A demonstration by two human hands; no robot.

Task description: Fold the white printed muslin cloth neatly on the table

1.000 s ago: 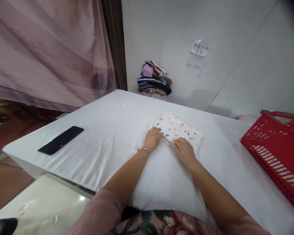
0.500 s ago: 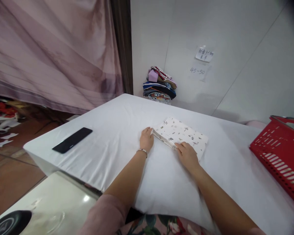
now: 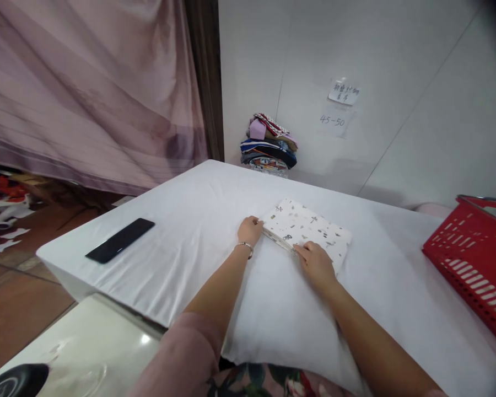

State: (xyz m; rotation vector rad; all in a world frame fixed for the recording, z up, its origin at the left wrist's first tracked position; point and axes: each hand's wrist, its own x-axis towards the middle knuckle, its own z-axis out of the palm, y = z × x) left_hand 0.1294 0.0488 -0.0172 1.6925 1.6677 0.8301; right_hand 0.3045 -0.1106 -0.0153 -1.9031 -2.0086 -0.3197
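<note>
A folded white cloth with small dark prints (image 3: pixel 310 230) lies flat on the white-covered table (image 3: pixel 198 231). My left hand (image 3: pixel 249 230), with a bracelet at the wrist, rests at the cloth's left corner, fingers curled against its edge. My right hand (image 3: pixel 316 264) lies at the cloth's near edge, fingers bent and pressed onto the folded layers. Both forearms stretch out over the table.
A black phone (image 3: pixel 119 240) lies near the table's left edge. A red plastic basket (image 3: pixel 473 259) stands at the right. A pile of folded clothes (image 3: pixel 270 144) sits by the wall behind the table. A pink curtain (image 3: pixel 86 88) hangs at left.
My left hand slid from on top of the cloth to its left corner. My right hand stays at the near edge. The camera view shifted slightly.
</note>
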